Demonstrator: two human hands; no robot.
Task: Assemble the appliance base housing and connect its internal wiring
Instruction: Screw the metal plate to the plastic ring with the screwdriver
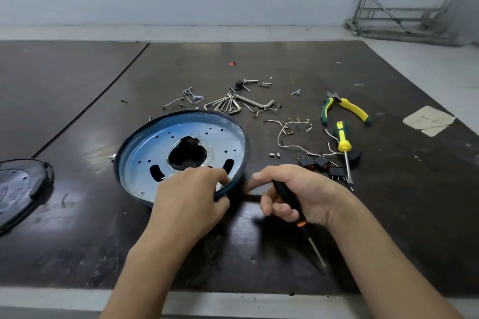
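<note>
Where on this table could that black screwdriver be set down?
Bare table lies between the cover and the base, and along the near edge left of the left hand. Crowded: hex keys behind the base, wires and switches right of it.

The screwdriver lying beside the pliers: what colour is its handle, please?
Mostly yellow plastic screwdriver handle; best in head view.

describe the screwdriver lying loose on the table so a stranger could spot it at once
Start at the round blue housing and look right, past the white wires. The loose screwdriver lies just nearer than the green-and-yellow pliers. Its handle is yellow, unlike the black-handled driver in the right hand.
</note>
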